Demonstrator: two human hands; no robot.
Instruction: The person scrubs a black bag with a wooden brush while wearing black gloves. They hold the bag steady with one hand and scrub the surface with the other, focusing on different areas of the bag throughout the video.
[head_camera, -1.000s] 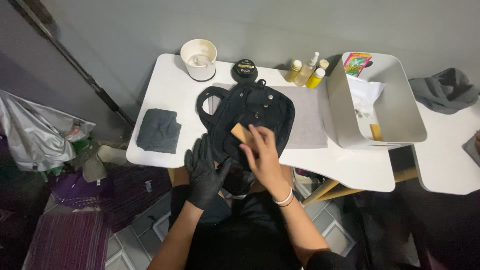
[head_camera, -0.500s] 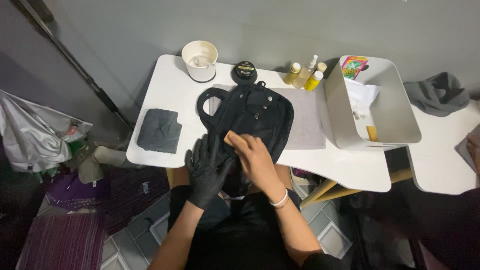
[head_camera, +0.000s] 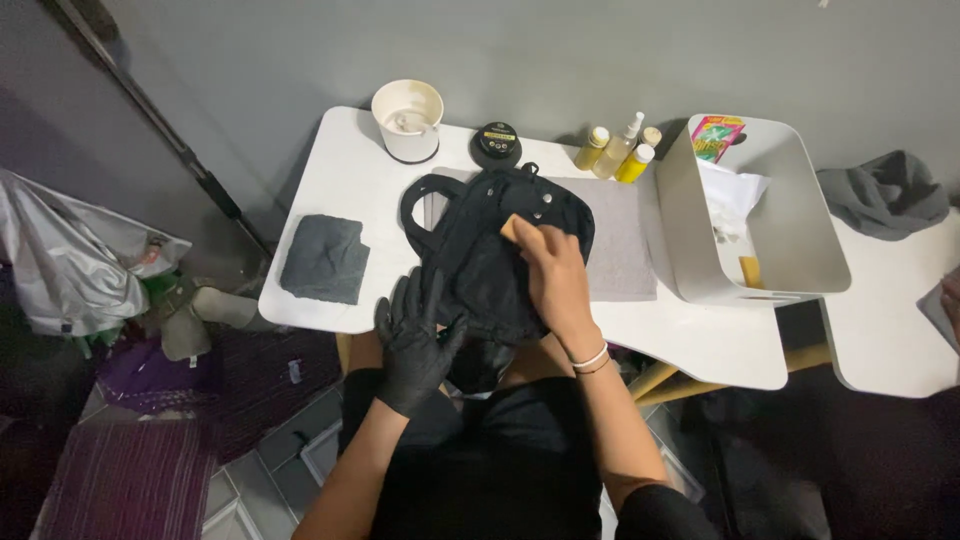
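A black handbag (head_camera: 480, 250) lies on a grey mat (head_camera: 622, 245) on the white table (head_camera: 345, 170). My left hand (head_camera: 415, 335), in a black glove, presses flat with spread fingers on the bag's near-left edge. My right hand (head_camera: 550, 275), bare with bracelets at the wrist, grips a small tan brush (head_camera: 512, 228) and holds it against the bag's upper part near the metal studs.
A folded grey cloth (head_camera: 325, 258) lies at the table's left. At the back stand a white cup (head_camera: 408, 120), a round black tin (head_camera: 496, 143) and small yellow bottles (head_camera: 620, 152). A white bin (head_camera: 790, 240) sits right. Grey cloth (head_camera: 885, 195) lies on the neighbouring table.
My right hand with the brush moved back toward the bag's lower left, then up to its top again. My gloved left hand stayed on the bag's near edge.
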